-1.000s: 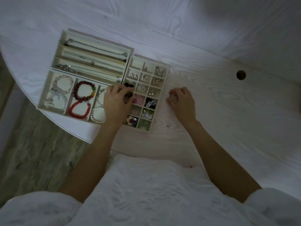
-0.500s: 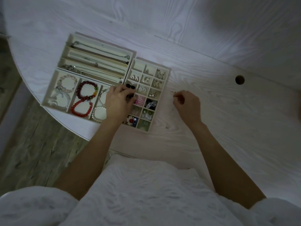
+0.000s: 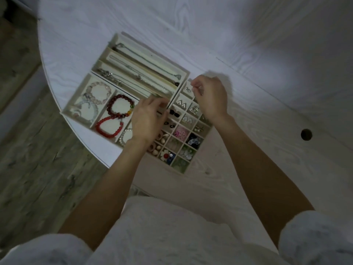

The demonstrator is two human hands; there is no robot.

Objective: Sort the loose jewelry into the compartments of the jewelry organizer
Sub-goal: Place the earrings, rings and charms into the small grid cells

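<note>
On the pale wood-grain counter point(image 3: 248, 44) lies the cream jewelry organizer point(image 3: 122, 44), a divided tray set toward 10 o'clock from the person's white-clad lap. Its long slots at 11 o'clock hold thin silver chain necklaces point(image 3: 145, 73); the wide bays at 9 o'clock hold a clear pale bead bracelet point(image 3: 98, 92), a dark red bead bracelet with a few coloured beads point(image 3: 120, 107) and a bright red bead bracelet point(image 3: 108, 128). The grid of small square cells at the tray's 3 o'clock side holds earrings and charms, among them a pink piece point(image 3: 181, 133) and a white flower with a red centre point(image 3: 165, 154). The left hand point(image 3: 148, 119) rests over the seam between bays and grid, fingers curled down onto the divider; whether they grip anything I cannot tell. The right hand point(image 3: 211, 96) hovers over the grid's 12 o'clock corner, thumb and forefinger pressed together, probably on a tiny loose piece too small to make out
</note>
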